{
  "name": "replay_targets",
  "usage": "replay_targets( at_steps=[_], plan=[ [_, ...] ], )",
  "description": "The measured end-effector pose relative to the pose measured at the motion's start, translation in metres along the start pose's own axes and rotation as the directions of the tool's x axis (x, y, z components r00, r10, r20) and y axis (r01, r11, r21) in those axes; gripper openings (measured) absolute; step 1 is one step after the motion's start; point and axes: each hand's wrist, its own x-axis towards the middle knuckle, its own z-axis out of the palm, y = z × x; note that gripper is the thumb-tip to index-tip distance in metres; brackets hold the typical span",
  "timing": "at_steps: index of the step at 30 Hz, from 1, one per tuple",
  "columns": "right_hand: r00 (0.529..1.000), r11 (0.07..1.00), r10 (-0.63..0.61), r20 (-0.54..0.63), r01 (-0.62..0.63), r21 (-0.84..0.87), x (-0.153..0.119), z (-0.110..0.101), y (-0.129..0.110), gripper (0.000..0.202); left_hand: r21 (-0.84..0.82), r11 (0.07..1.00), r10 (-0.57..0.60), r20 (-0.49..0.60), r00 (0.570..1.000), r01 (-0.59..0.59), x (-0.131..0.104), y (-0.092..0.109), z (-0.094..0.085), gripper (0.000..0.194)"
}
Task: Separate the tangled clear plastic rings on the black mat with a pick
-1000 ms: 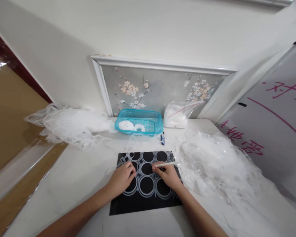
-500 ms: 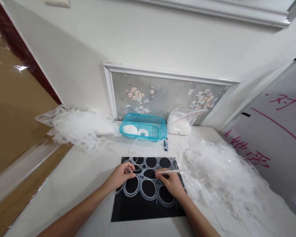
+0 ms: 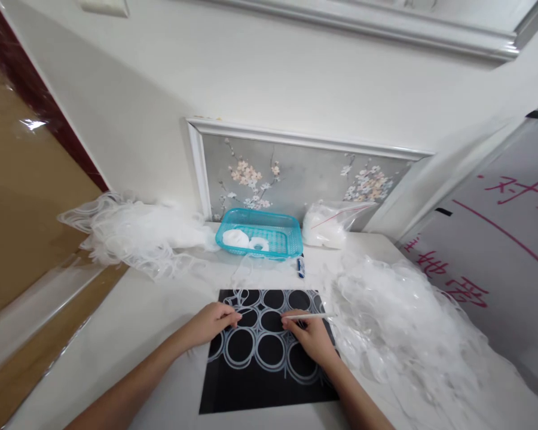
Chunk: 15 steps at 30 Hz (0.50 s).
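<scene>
A black sheet (image 3: 251, 391) with rows of whitish rings lies on the white table. Over its left part is my left hand (image 3: 215, 322), thumb and fingertips pinched on a thin white strand (image 3: 246, 311). My right hand (image 3: 308, 335) is above the right part of the sheet, with a slim white stick (image 3: 316, 315) held between thumb and fingers and pointing right. What lies right at the right fingertips is too small to tell.
Behind the sheet stands a blue basket (image 3: 287, 239) with white rolls. Beside it are a clear bag (image 3: 325, 230) of white material and a small blue object (image 3: 300, 267). Translucent strand piles lie left (image 3: 134, 233) and right (image 3: 403, 310).
My left hand has drawn slightly left, and its fingers have closed together. My right hand is nearly unmoved. The view has shifted a little.
</scene>
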Motion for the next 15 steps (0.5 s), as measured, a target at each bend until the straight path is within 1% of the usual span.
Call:
replay_targets(
  at_steps=[2, 6, 11, 15],
  plan=[
    [1.0, 1.0, 0.003, -0.002, -0.003, 0.002, 0.0, 0.0, 0.0, 0.038, -0.057, 0.998, -0.012, 0.0, 1.0, 0.012, 0.002, -0.002, -0.001, 0.042],
    [1.0, 1.0, -0.003, -0.008, 0.003, -0.011, 0.001, -0.001, -0.002, 0.037, -0.205, 0.976, -0.092, -0.055, 0.994, 0.079, 0.01, -0.007, -0.004, 0.051],
    [1.0, 1.0, 0.004, -0.007, -0.004, -0.019, 0.001, -0.002, -0.003, 0.036, -0.351, 0.93, -0.172, -0.141, 0.975, 0.113, 0.012, -0.006, -0.007, 0.048],
    [1.0, 1.0, 0.008, -0.008, -0.008, -0.011, 0.001, -0.002, -0.001, 0.037, -0.407, 0.907, -0.197, -0.183, 0.963, 0.108, 0.011, -0.005, -0.008, 0.047]
  ],
)
